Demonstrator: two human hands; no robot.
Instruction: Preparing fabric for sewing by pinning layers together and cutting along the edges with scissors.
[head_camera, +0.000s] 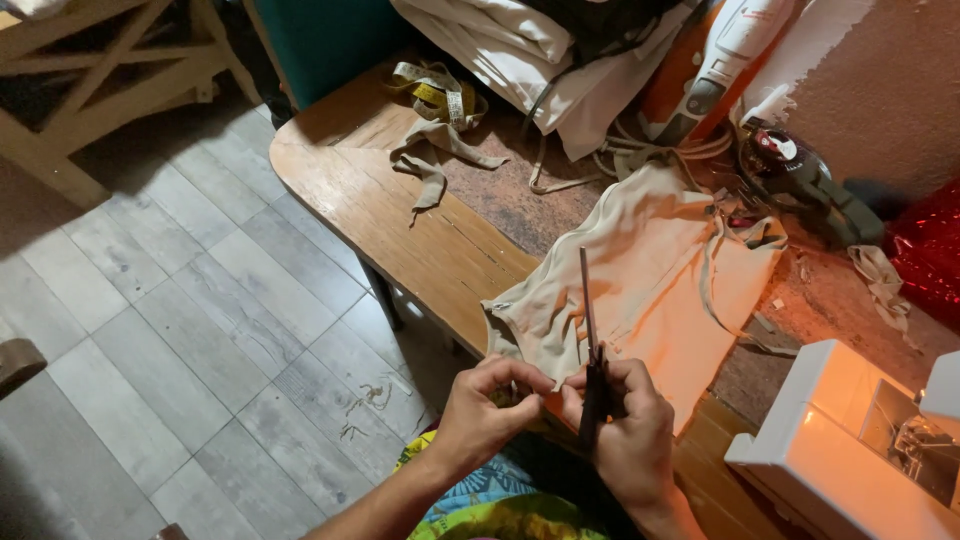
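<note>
Nearest the camera, the left hand (483, 408) pinches the near hem of a beige cloth (640, 290) between thumb and curled fingers, at the table's front edge. Just beside it, touching, the right hand (632, 430) is closed round the handles of dark scissors (589, 340), blades together and pointing away over the cloth. The cloth lies spread on the wooden table (400, 220), its near corner overhanging the rounded front edge. To the right, close to the right hand, sits a white sewing machine (850, 450), which leaves little room on that side. To the left the table drops off to grey plank floor (180, 330), open, with a few thread scraps. Farther along the table lie a loose beige fabric strip (432, 160) and a coiled yellow tape measure (432, 88). At the far end are folded white cloth (520, 50), a white-and-orange iron (715, 65), and red glittery material (925, 260) at the right edge.
</note>
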